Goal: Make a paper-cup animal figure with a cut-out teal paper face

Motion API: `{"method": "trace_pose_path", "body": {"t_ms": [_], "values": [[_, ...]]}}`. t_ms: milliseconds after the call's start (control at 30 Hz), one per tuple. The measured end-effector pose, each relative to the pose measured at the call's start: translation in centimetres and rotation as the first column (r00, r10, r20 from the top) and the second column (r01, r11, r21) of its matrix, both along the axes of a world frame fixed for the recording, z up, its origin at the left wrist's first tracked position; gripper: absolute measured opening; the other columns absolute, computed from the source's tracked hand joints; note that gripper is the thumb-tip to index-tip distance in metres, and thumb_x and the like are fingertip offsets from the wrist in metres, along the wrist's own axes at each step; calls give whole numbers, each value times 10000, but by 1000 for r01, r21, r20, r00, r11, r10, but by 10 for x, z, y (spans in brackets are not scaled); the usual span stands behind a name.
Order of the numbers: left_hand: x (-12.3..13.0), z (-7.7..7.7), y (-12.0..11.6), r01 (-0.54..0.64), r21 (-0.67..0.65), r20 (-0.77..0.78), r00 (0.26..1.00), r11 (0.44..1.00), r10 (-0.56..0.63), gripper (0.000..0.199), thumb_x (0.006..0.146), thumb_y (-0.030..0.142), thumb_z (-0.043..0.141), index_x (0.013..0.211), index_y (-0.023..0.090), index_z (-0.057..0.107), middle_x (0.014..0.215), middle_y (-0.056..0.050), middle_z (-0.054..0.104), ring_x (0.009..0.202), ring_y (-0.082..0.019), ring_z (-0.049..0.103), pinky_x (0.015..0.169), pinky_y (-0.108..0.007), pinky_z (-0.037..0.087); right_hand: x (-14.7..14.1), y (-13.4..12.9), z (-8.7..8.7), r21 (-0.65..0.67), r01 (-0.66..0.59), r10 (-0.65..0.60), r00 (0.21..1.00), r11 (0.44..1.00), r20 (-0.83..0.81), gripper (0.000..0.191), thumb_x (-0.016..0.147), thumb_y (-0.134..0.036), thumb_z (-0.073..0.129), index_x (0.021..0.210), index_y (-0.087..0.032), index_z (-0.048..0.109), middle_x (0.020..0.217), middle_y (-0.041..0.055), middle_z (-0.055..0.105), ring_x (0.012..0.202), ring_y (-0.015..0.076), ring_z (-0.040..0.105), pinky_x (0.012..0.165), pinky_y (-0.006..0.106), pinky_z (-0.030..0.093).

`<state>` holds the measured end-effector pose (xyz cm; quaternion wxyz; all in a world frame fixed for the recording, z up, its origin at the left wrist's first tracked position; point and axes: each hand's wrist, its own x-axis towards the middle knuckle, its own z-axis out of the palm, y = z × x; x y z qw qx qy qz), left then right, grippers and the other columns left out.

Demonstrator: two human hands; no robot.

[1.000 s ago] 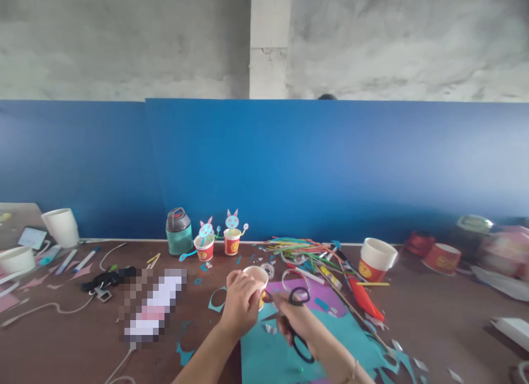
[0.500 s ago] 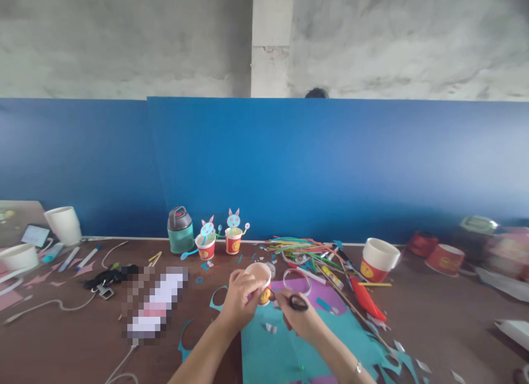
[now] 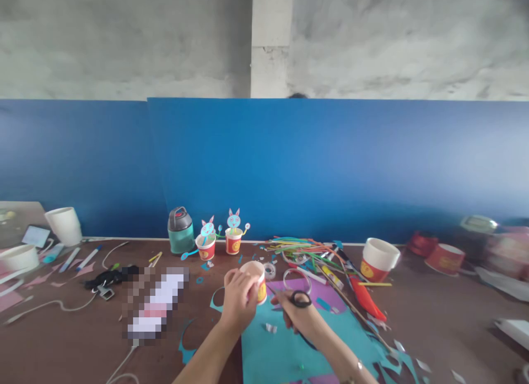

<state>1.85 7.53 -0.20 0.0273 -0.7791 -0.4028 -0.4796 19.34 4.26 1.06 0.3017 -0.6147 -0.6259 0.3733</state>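
Observation:
A red and white paper cup (image 3: 261,290) with a yellow emblem is in my left hand (image 3: 239,297), its open rim facing up and the fingers wrapped round its left side. In my right hand (image 3: 298,311) is a pair of scissors (image 3: 301,299) with black handles. The blade tips point left toward the cup, with a small gap between them. Below both hands lies a sheet of teal paper (image 3: 285,353), with purple paper (image 3: 330,301) under and beside it. A roll of clear tape (image 3: 270,270) stands just behind the cup.
Two cups with paper cat figures (image 3: 205,246) stand at the back beside a teal flask (image 3: 181,232). Coloured pipe cleaners (image 3: 309,246) lie behind the paper. Stacked paper cups (image 3: 378,260) are at the right, a phone-like pixelated patch (image 3: 159,304) at the left. A blue partition (image 3: 264,163) closes off the back.
My left hand has shifted slightly left with the cup. The scissors have drawn back from the cup's side, and their handle has turned and spread wider in my right hand.

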Motion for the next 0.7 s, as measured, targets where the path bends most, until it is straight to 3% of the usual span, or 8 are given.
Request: {"method": "trace_pose_path", "body": {"t_ms": [100, 133, 233, 300, 367, 467, 567, 700], "values": [[-5, -4, 7, -77, -3, 78, 994, 997, 77, 198, 863, 183, 433, 868, 200, 630, 799, -47, 680, 770, -204, 602, 833, -396, 355, 4, -8, -1, 270, -108, 1, 930, 957, 368, 281, 796, -282, 500, 1006, -169, 649, 776, 77, 698, 705, 213, 642, 619, 263, 445], [-6, -5, 8, -80, -8, 88, 993, 997, 80, 194, 862, 187, 435, 866, 200, 628, 807, -49, 680, 778, -207, 603, 840, -403, 357, 5, -10, -2, 299, -155, 4, 892, 942, 452, 352, 761, -207, 521, 1098, -179, 618, 916, 101, 702, 836, 244, 644, 701, 285, 451], [-9, -6, 10, -34, -36, 99, 994, 999, 37, 177, 862, 193, 434, 847, 203, 609, 822, -53, 662, 810, -216, 591, 860, -425, 370, 10, -8, -6, 258, -228, 57, 842, 939, 537, 621, 649, -72, 522, 1260, -184, 513, 1182, 126, 623, 1086, 265, 565, 870, 320, 422], [-9, -7, 9, 30, -47, 131, 991, 998, -23, 164, 864, 195, 426, 850, 203, 589, 886, -72, 638, 877, -229, 574, 858, -429, 391, 22, -1, -1, 227, -220, 71, 848, 949, 525, 582, 644, -72, 507, 1215, -175, 553, 1172, 118, 632, 1082, 249, 572, 887, 321, 422], [-7, -8, 7, 87, -53, 187, 980, 995, -75, 155, 868, 194, 419, 864, 205, 573, 1022, -100, 596, 1002, -249, 536, 881, -436, 401, 43, 8, 8, 224, -16, -111, 834, 974, 540, 391, 734, -104, 439, 1061, -171, 643, 1029, 117, 691, 968, 250, 630, 819, 336, 450], [-5, -12, 5, 151, -111, 281, 953, 982, -115, 130, 865, 183, 425, 893, 210, 550, 1228, -120, 480, 1161, -262, 456, 944, -448, 388, 87, 15, 23, 156, 328, -349, 687, 932, 637, 337, 775, -134, 405, 994, -193, 654, 1069, 131, 671, 994, 282, 620, 761, 359, 461], [-1, -17, 6, 228, -192, 338, 929, 954, -154, 101, 825, 169, 483, 916, 203, 511, 1311, -140, 393, 1199, -271, 438, 954, -450, 397, 120, 15, 25, 53, 453, -363, 632, 890, 685, 327, 788, -157, 398, 994, -153, 651, 1081, 188, 656, 962, 334, 631, 724, 418, 469], [3, -22, 9, 238, -236, 372, 918, 942, -138, 231, 745, 172, 608, 932, 200, 474, 1327, -153, 371, 1218, -294, 424, 972, -472, 379, 128, 15, 16, 15, 485, -353, 614, 874, 706, 348, 790, -130, 388, 1006, -118, 661, 1133, 205, 634, 1003, 328, 620, 768, 419, 464]]}}
